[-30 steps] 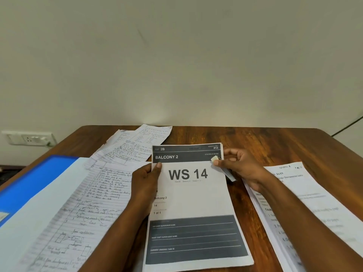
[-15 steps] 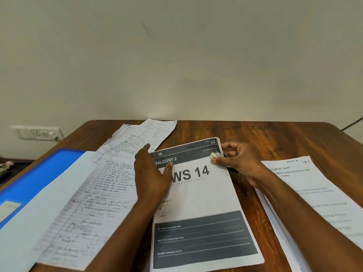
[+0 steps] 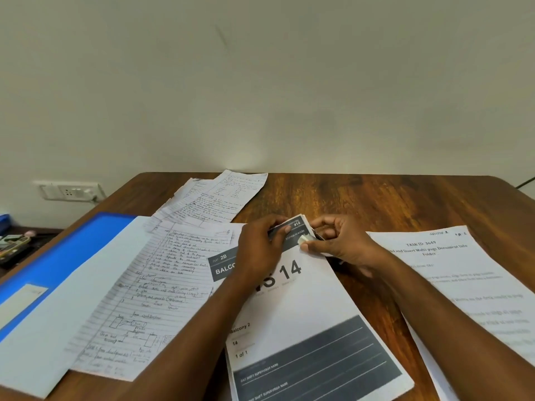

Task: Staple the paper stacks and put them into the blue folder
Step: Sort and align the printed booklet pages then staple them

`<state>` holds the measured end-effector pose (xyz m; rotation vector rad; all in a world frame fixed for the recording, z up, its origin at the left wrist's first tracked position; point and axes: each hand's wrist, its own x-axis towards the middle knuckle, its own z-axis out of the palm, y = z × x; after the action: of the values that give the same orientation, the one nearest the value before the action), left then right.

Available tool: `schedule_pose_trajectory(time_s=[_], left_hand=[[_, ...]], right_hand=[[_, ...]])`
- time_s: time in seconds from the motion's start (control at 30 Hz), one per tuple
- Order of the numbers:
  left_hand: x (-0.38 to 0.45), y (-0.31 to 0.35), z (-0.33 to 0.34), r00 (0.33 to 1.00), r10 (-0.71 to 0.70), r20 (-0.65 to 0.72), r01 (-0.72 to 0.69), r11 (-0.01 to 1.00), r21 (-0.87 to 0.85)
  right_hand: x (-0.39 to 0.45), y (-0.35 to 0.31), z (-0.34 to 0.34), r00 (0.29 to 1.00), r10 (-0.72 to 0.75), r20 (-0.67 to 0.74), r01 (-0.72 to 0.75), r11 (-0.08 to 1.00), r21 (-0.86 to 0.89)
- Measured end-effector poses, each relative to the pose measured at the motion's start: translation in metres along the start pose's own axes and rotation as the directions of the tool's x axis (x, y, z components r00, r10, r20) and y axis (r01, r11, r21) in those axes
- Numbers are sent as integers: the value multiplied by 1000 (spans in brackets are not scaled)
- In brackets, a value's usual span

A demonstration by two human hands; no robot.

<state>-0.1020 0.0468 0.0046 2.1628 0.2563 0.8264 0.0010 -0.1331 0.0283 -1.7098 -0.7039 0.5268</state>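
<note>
While the left hand (image 3: 260,250) lies across the top of the printed "WS 14" stack (image 3: 307,308), its fingers curl over the far edge at the upper corner and grip the sheets there. Right beside it, the right hand (image 3: 335,241) is bent round a small stapler (image 3: 311,237), pale tip showing at that same top right corner of the stack, thumb and fingers pinching it. That stack lies tilted on the wooden table (image 3: 376,198), front and centre. Just left of it, a handwritten lined page (image 3: 150,290) rests on a plain white sheet, and both lie over the open blue folder (image 3: 66,256) at the table's left edge. Further back, loose handwritten notes (image 3: 214,201) fan out. On the right, well apart from the folder, sits another printed stack headed "TASK ID 3649" (image 3: 451,270), under the right forearm
</note>
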Motion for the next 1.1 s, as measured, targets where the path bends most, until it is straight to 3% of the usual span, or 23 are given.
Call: schedule_pose_trajectory(time_s=[0.2, 0.4, 0.6, 0.83, 1.1], left_hand=[[-7, -12, 1, 994, -104, -43, 102, 994, -50], [-8, -10, 1, 994, -108, -30, 109, 994, 25], [-7, -9, 1, 996, -80, -29, 82, 994, 67], [-4, -13, 2, 999, -32, 36, 27, 992, 121], [-5, -9, 3, 999, -32, 41, 27, 992, 123]], right_hand=[[0, 2, -10, 989, 8, -148, -3, 1000, 30], [1, -6, -10, 996, -90, -16, 74, 895, -439], [-3, -14, 13, 989, -148, 13, 115, 705, -700], [-3, -11, 22, 986, -163, -43, 101, 776, -623], [1, 3, 18, 961, -106, -255, -29, 880, -474]])
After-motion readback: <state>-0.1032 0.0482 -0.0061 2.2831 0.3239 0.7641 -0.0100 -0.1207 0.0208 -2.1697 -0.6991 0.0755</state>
